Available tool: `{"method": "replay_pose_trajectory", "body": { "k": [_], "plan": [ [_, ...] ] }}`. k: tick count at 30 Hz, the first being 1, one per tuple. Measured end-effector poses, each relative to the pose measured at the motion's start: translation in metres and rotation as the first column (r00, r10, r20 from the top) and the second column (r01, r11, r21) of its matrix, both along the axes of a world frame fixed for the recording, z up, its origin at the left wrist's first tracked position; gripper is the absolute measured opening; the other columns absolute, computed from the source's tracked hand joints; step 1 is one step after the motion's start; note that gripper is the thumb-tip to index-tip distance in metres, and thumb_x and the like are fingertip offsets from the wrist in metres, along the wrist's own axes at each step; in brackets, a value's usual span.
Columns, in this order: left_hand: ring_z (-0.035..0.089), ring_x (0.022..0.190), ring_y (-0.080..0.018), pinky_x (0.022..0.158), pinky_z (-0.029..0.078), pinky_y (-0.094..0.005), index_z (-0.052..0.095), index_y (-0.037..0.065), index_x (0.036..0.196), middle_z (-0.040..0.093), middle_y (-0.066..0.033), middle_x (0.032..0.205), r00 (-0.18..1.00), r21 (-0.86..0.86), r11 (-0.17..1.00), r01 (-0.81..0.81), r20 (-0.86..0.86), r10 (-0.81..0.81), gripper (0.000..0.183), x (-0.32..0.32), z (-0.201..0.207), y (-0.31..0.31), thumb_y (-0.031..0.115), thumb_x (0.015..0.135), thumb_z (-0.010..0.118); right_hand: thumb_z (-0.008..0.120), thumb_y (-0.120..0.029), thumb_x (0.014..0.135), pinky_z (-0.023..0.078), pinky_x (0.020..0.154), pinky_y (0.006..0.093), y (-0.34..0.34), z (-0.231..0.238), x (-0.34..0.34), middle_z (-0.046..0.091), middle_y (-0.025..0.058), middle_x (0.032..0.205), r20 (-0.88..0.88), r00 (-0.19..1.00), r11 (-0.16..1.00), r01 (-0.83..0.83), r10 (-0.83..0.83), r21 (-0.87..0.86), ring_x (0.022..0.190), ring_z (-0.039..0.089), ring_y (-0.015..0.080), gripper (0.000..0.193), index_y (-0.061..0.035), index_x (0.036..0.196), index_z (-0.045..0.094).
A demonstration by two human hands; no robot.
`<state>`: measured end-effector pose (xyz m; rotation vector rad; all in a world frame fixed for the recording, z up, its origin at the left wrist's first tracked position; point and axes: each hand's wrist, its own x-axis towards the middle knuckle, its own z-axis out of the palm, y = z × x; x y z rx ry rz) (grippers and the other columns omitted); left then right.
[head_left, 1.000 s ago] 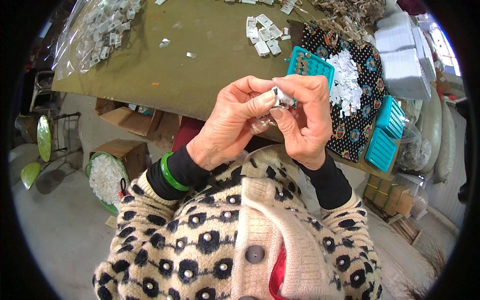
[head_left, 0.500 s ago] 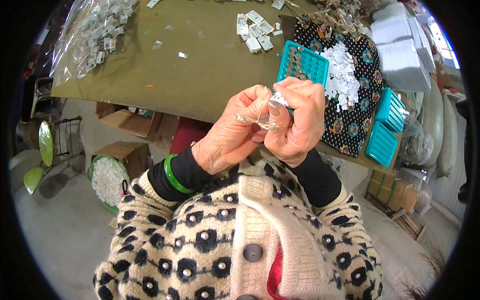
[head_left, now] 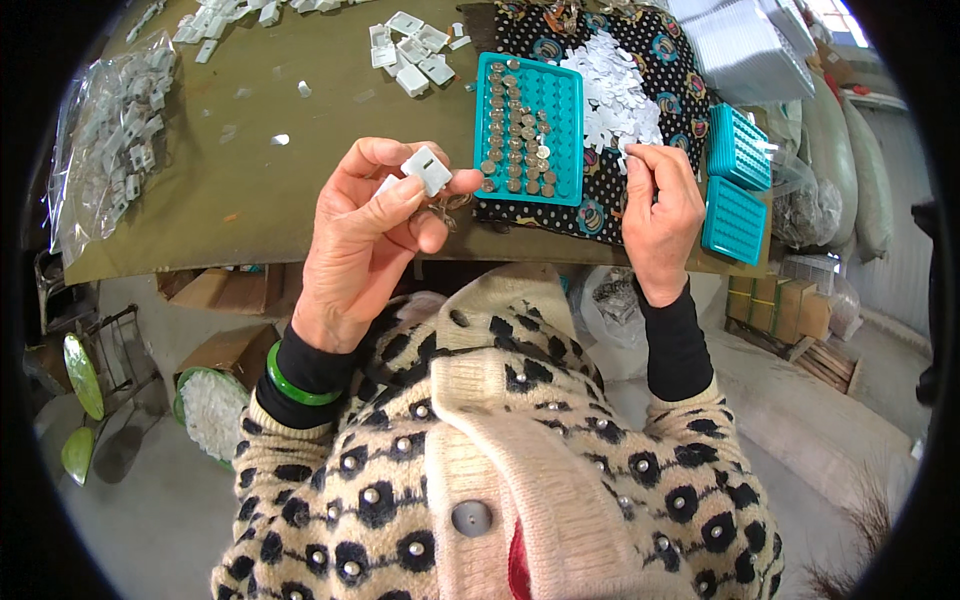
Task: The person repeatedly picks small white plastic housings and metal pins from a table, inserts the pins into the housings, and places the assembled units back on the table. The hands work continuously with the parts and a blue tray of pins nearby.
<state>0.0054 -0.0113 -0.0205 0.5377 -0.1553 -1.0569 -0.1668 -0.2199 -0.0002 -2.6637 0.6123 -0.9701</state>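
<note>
"What's the left hand (head_left: 365, 228) got?"

"A white plastic casing (head_left: 428, 171), gripped between thumb and fingers, slotted face showing, over the counter (head_left: 230, 190) and just left of the teal tray (head_left: 565, 110)! A second white piece (head_left: 387, 186) peeks out by the thumb, mostly covered."

"And the right hand (head_left: 663, 220)?"

"At the near right edge of the heap of white tabs (head_left: 612, 95), thumb and forefinger drawn together. Can't tell whether a tab is caught there!"

"Room to move?"

"Widest on the left: a broad stretch of counter with small scraps, between the clear plastic bag (head_left: 115, 140) and the cluster of casings (head_left: 412, 52). Tighter right, where tray, heap and patterned cloth (head_left: 592, 218) crowd together, spare teal trays (head_left: 735, 222) near the counter's right edge."

"Anything printed?"

"Round coloured motifs on that cloth; any lettering is too small to make out."

"Hard to see?"

"Thin strands (head_left: 447, 208) blur below the casing, and the far white stack (head_left: 740, 50) is cut off at the top."
</note>
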Motion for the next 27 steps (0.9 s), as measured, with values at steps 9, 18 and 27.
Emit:
{"method": "replay_pose_trajectory", "body": {
  "k": [9, 18, 27],
  "plan": [
    [0.068, 0.082, -0.0212, 0.059, 0.060, -0.0267, 0.059, 0.002, 0.118, 0.062, -0.0147, 0.108, 0.994, 0.094, 0.994, 0.064, 0.087, -0.073, 0.029, -0.005, -0.003, -0.005, 0.007, 0.090, 0.067, 0.066, -0.002, 0.083, 0.048, 0.069, 0.0393, -0.014, -0.019, -0.012, 0.059, 0.0122, 0.086, -0.209, 0.974, 0.996, 0.086, -0.085, -0.002, 0.080, 0.060, 0.0311, 0.005, -0.0017, 0.086, 0.062],
    [0.070, 0.084, -0.0226, 0.065, 0.061, -0.0291, 0.060, 0.000, 0.122, 0.066, -0.0189, 0.111, 0.993, 0.043, 0.993, 0.114, -0.025, -0.113, 0.030, -0.005, -0.005, 0.002, 0.008, 0.094, 0.063, 0.057, 0.005, 0.093, 0.046, 0.069, 0.0214, 0.035, 0.019, 0.015, 0.059, 0.0043, 0.097, 0.069, 0.975, 0.840, -0.219, 0.214, 0.496, 0.078, 0.056, 0.0093, 0.008, 0.0022, 0.099, 0.062],
    [0.070, 0.079, -0.0224, 0.062, 0.061, -0.0304, 0.061, -0.001, 0.117, 0.068, -0.0162, 0.102, 0.991, 0.039, 0.993, 0.110, -0.083, -0.107, 0.025, -0.005, -0.002, 0.005, 0.007, 0.094, 0.063, 0.063, 0.007, 0.085, 0.050, 0.070, 0.0296, 0.070, 0.026, 0.060, 0.061, 0.0098, 0.091, 0.175, 0.883, 0.848, -0.468, 0.436, 0.248, 0.079, 0.062, 0.0222, 0.015, -0.0022, 0.096, 0.068]
  ]
}}
